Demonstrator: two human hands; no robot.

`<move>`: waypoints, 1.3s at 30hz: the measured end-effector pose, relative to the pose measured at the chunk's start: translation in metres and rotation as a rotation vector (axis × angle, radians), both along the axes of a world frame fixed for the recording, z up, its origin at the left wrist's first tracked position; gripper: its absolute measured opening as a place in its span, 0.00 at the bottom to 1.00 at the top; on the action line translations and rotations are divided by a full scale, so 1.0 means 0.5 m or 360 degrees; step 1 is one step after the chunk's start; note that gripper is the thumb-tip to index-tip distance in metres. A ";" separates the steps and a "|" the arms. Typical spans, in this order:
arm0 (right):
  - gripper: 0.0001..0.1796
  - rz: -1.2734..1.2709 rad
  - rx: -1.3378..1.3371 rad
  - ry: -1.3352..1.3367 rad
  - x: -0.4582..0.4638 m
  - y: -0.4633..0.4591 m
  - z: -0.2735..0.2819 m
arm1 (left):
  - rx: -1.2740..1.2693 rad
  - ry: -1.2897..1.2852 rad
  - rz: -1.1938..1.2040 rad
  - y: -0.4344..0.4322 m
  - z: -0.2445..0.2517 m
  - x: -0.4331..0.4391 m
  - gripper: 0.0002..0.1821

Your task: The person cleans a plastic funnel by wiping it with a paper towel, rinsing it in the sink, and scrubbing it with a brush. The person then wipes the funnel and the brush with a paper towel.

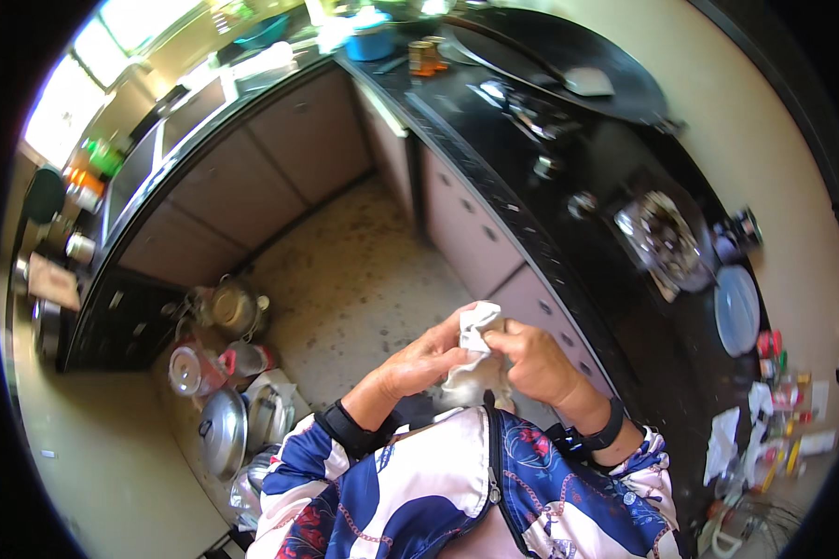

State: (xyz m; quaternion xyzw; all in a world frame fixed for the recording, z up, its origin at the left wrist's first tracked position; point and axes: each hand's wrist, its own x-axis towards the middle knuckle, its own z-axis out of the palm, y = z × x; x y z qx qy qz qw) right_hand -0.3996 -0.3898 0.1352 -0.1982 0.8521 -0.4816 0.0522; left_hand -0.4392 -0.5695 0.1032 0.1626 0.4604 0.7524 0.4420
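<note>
A crumpled white cloth [477, 381] is between my two hands, in front of my chest. My left hand [426, 358] grips its left side, with the fingers curled behind it and the thumb in front. My right hand [531, 356] pinches the cloth near its top right edge. The lower part of the cloth hangs loosely and looks slightly blurred. Each wrist has a black band around it.
To the right runs a black counter [573, 265] with a gas stove, a large wok [573, 63] holding a spatula, and a blue plastic lid [736, 311]. Pots and a metal lid [224, 433] stand on the floor at left. A blue pot [368, 38] sits at the corner.
</note>
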 end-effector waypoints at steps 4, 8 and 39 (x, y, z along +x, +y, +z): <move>0.18 -0.0020 0.0027 0.0122 -0.102 -0.145 0.014 | -0.0261 0.0141 0.0371 -0.208 0.020 -0.051 0.25; 0.19 -0.0059 0.0144 0.0189 -0.194 -0.211 0.028 | -0.0290 0.0105 0.0949 -0.394 0.008 -0.102 0.21; 0.18 -0.0005 0.0433 -0.0011 -1.000 -0.755 0.078 | -0.2063 0.1053 0.1924 -1.367 0.189 -0.748 0.19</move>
